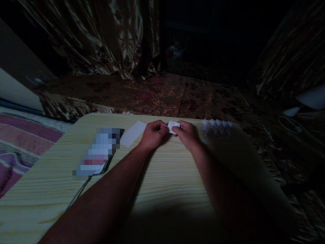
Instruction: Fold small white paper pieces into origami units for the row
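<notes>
Hands: both pinch one small folded paper piece (173, 126). The left hand (153, 134) has its left edge and the right hand (186, 134) its right, fingers curled in.
Paper piece: white, right between the two hands, over the far part of the desk (165, 183). Can't tell if it touches the wood.
Left of the hands: flat white paper slip (132, 133) on the desk, just beside the left hand.
Right of the hands: spiky-looking row of folded pieces (217, 127), near the right hand but apart from it.
Light: pretty dim.
</notes>
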`<action>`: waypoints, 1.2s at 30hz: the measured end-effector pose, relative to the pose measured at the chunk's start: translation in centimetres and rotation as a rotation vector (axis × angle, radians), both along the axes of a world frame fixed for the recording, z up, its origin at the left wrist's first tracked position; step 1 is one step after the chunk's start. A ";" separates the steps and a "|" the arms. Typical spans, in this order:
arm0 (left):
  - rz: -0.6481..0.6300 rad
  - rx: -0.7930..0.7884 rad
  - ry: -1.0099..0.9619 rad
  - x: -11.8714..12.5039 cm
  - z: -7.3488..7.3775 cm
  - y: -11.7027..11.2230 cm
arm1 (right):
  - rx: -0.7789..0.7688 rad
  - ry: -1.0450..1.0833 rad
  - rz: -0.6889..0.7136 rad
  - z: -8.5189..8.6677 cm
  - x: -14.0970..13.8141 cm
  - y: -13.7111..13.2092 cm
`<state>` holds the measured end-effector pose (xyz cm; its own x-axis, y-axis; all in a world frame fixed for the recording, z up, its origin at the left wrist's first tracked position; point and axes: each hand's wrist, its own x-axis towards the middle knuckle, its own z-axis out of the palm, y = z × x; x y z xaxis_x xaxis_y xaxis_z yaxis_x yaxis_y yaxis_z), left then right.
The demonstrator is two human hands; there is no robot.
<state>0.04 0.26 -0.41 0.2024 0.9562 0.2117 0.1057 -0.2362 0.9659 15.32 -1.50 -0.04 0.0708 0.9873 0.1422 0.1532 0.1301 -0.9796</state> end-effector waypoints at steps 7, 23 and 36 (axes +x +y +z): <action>-0.001 0.047 0.023 0.2 0.2 -0.3 | 0.012 -0.082 -0.004 0.5 0.0 -0.3; -0.075 -0.096 -0.071 0.2 0.1 -0.3 | 0.008 0.131 0.013 0.1 0.0 0.1; -0.142 -0.052 -0.039 0.1 0.0 -0.3 | 0.006 0.110 0.094 -0.1 0.2 0.3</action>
